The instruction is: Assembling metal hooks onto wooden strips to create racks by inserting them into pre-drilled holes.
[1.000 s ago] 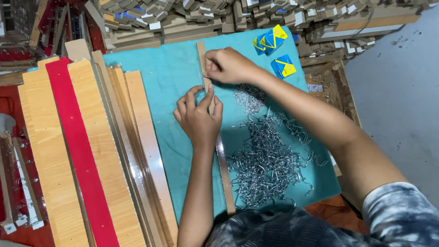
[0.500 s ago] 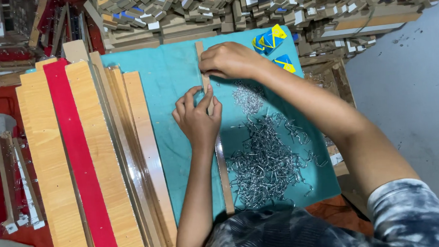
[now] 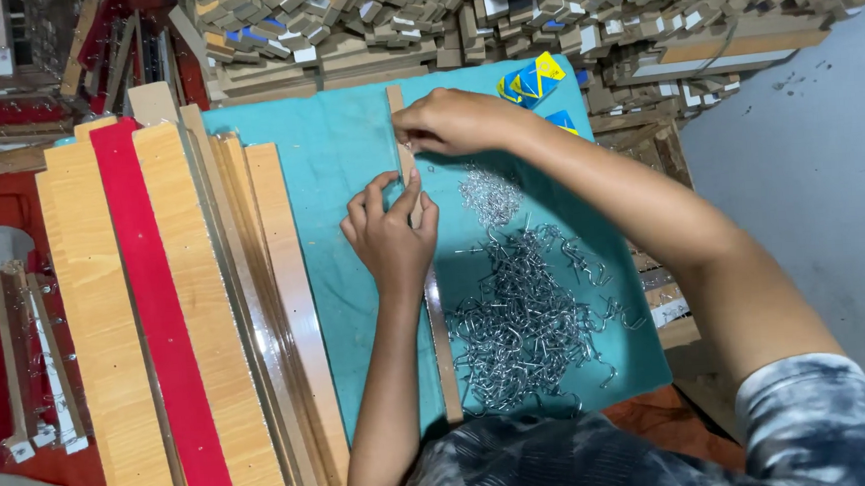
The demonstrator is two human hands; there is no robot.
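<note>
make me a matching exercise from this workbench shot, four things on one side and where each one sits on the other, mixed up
Things:
1. pile of metal hooks
2. red strip
3. blue and yellow packets
4. thin wooden strip

Places:
A. far edge of the teal mat, beyond the right hand
B. under both hands, running down the mat
C. between pale wooden boards, left of the mat
D. on the mat, right of the left hand

Pairs: 1-D, 2-C, 3-A, 4-B

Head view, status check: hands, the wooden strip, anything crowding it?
Left hand and right hand both pinching the narrow wooden strip. Strip flat on the teal mat. Pile of metal hooks close along its right side.
</note>
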